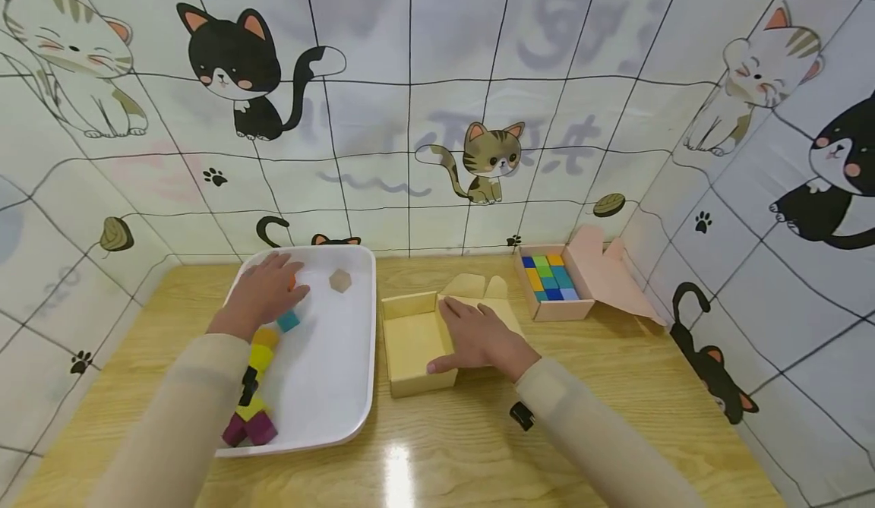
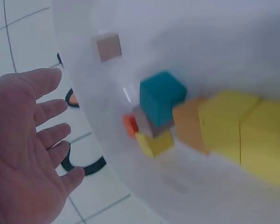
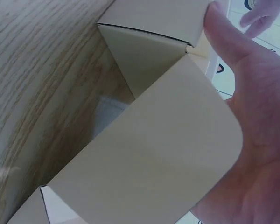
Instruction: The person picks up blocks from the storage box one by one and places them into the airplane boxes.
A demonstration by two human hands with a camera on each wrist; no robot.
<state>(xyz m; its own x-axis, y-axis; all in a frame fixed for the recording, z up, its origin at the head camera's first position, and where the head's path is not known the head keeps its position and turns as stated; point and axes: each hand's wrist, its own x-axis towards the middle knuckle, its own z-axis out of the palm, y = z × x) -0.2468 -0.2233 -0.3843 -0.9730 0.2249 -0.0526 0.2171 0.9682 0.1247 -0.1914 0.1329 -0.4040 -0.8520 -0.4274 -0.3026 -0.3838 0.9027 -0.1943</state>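
Note:
My left hand (image 1: 263, 295) hovers over the back left of the white tray (image 1: 335, 371), its fingers loosely spread with nothing gripped in the left wrist view. Below it are a teal cube (image 2: 162, 98), a small orange-red block (image 2: 129, 125) and a small yellow block (image 2: 155, 143). A pale wooden cube (image 1: 339, 280) sits apart, to the right of the fingers. My right hand (image 1: 481, 337) rests across the right side of an open, pale yellow cardboard box (image 1: 417, 337). Its thumb touches the front corner and the extended fingers reach the back; the lid partly hides them in the right wrist view.
Along the tray's left side run an orange block (image 1: 266, 337), yellow blocks (image 1: 260, 358) and purple cubes (image 1: 260, 428). At the back right stands a pink box (image 1: 563, 310) filled with coloured blocks (image 1: 549, 276), its lid folded open. Cat-patterned sheeting (image 1: 383, 113) walls the wooden table.

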